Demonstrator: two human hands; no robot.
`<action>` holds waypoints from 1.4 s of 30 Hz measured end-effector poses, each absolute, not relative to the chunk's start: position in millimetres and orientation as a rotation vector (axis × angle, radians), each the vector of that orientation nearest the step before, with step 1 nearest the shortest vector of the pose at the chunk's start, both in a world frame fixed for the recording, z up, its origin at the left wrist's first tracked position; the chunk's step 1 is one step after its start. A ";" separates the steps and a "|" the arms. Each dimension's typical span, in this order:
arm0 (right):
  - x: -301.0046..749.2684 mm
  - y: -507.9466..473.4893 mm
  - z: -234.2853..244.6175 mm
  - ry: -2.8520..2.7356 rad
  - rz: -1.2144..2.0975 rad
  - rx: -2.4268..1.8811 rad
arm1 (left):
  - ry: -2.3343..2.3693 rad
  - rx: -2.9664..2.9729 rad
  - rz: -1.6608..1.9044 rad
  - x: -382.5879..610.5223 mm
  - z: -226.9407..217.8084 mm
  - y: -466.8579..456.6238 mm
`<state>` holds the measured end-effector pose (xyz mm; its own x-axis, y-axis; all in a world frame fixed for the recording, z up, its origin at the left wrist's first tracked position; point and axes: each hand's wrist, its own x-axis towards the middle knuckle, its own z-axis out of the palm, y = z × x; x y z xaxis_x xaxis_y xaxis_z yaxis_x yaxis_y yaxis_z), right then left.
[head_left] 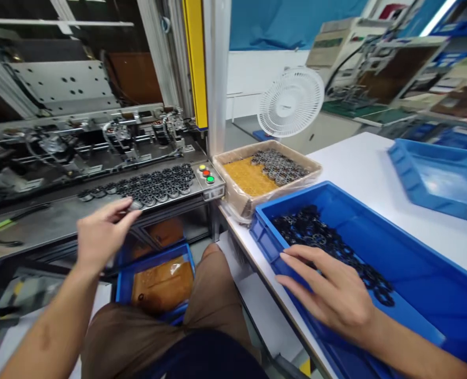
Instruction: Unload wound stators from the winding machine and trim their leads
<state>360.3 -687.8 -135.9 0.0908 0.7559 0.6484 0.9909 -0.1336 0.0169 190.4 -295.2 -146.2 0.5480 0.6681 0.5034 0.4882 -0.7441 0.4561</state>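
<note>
My left hand [105,226] is at the front edge of the metal machine ledge. Its thumb and forefinger close on a small round grey-and-black ring part [136,204] at the near side of a dense cluster of like ring parts [160,185]. My right hand [332,289] hovers over the near rim of a blue bin [379,226], fingers apart, with nothing visible in it. Loose black rings [320,231] lie heaped inside that bin, partly hidden by the hand.
A plastic-lined carton [237,202] with grey ring parts stands beside the bin. Yellow, red and green buttons [206,173] sit at the ledge's end. Pliers [8,226] lie at left. Behind are a white fan [291,102] and a blue tray [446,195]; another blue bin [190,252] is below.
</note>
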 end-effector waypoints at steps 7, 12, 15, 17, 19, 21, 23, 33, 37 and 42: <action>367.6 -685.2 -127.9 -1.716 -0.855 -2.045 | 1.135 2.764 0.755 187.8 -154.9 -189.9; 403.3 -707.7 -134.4 -1.583 -0.785 -2.367 | 0.993 2.919 0.615 182.6 -160.3 -178.5; 431.4 -722.8 -157.1 -1.389 -0.382 -2.706 | 0.924 2.970 0.584 181.5 -153.8 -184.0; 441.3 -726.2 -176.8 -1.243 0.015 -2.834 | 0.889 2.984 0.661 194.4 -142.4 -197.2; 442.4 -723.6 -195.3 -1.186 0.276 -2.842 | 0.761 2.993 0.815 224.4 -125.4 -220.1; 438.7 -717.7 -208.9 -1.192 0.382 -2.829 | 0.455 3.006 0.945 270.6 -105.9 -252.5; 435.0 -712.5 -216.0 -1.204 0.463 -2.830 | 0.159 3.039 0.913 327.4 -89.8 -290.6; 437.7 -715.8 -197.5 -1.326 0.675 -2.835 | -0.049 3.198 0.010 557.2 -127.2 -402.3; 435.3 -717.5 -187.7 -1.390 0.711 -2.804 | 0.029 3.175 -0.140 591.1 -144.2 -407.9; 433.3 -720.3 -179.6 -1.383 0.807 -2.790 | 0.096 3.166 -0.171 615.3 -153.6 -405.6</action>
